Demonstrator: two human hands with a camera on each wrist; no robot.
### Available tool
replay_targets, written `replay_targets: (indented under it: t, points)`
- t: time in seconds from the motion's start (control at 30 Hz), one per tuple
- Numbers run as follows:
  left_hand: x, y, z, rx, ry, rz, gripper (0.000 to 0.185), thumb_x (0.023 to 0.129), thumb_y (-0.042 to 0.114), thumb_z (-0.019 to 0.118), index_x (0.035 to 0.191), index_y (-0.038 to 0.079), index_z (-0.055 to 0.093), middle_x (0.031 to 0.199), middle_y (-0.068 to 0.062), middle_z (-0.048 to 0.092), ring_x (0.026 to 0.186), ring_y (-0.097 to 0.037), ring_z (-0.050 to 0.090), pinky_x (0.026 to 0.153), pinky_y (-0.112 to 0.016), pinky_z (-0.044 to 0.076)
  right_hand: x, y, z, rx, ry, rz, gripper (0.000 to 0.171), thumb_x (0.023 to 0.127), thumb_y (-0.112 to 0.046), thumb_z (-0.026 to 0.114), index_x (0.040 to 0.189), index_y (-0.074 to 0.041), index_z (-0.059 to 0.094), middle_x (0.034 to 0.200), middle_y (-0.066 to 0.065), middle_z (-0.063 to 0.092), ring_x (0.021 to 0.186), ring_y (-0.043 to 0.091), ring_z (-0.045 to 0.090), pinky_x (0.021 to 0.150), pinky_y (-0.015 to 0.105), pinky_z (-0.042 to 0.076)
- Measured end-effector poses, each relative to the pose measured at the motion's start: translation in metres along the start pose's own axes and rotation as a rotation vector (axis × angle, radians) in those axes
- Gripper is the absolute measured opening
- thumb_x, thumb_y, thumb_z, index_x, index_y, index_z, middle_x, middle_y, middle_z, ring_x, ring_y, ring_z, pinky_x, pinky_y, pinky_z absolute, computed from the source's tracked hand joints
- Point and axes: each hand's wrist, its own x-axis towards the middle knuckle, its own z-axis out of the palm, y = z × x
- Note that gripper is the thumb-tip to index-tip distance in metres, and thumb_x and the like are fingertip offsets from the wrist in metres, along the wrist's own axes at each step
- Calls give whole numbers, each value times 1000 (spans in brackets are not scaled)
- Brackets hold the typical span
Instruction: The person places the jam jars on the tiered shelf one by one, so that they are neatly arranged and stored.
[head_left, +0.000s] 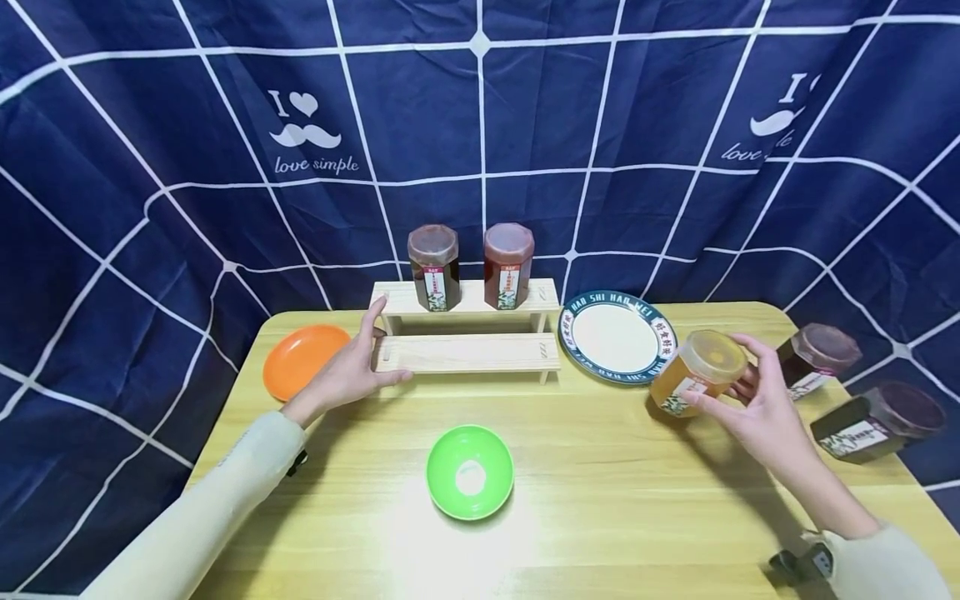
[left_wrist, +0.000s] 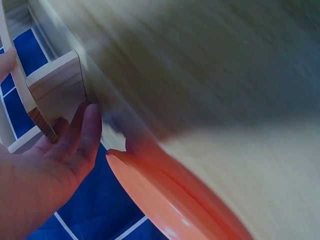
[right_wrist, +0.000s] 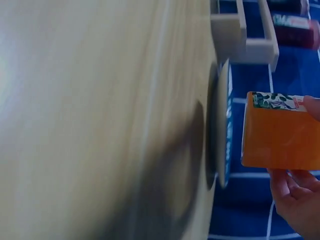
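My right hand [head_left: 753, 398] grips an amber honey jar [head_left: 693, 372] with a pale lid, tilted and lifted just off the wooden table [head_left: 600, 492], right of the white plate [head_left: 617, 336]. The right wrist view shows the same jar [right_wrist: 280, 132] held by my fingers [right_wrist: 300, 200] beside the plate's rim [right_wrist: 223, 130]. My left hand [head_left: 356, 367] lies open against the left end of a two-step wooden rack [head_left: 468, 350]; its fingers [left_wrist: 85, 132] touch the rack's end [left_wrist: 60, 87]. Two dark jars [head_left: 433, 267] [head_left: 507, 264] stand on the rack's upper step.
An orange plate [head_left: 300, 358] lies left of my left hand, seen close as the orange plate [left_wrist: 175, 200] in the left wrist view. A green bowl [head_left: 470, 472] sits at the table's middle front. Two dark jars [head_left: 813, 358] [head_left: 877, 421] lie at the right edge. A blue grid curtain hangs behind.
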Motion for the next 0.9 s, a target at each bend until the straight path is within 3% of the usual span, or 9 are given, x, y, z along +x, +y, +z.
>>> replay_targets:
  t: [0.17, 0.43, 0.9]
  points:
    - [2, -2, -5, -10, -1, 27, 128, 89, 35, 94, 175, 23, 0, 137, -25, 65, 105, -39, 70, 93, -59, 55, 3, -24, 17, -1, -37, -37, 105, 78, 19, 88, 164, -8, 33, 125, -14, 67, 110, -2, 66, 94, 10, 48]
    - [2, -5, -15, -64, -32, 89, 121, 89, 15, 94, 174, 17, 7, 136, -26, 64, 93, -31, 70, 84, -46, 58, 15, -59, 51, 44, -112, -47, 103, 82, 11, 91, 164, -10, 34, 128, -6, 69, 113, 4, 67, 95, 14, 49]
    - [-2, -9, -28, -130, -101, 75, 118, 92, 8, 90, 176, 24, 9, 143, -23, 63, 93, -27, 73, 83, -44, 59, 45, -100, 109, 181, -213, -83, 100, 85, 7, 91, 165, -13, 34, 136, 11, 68, 121, 13, 67, 100, 20, 51]
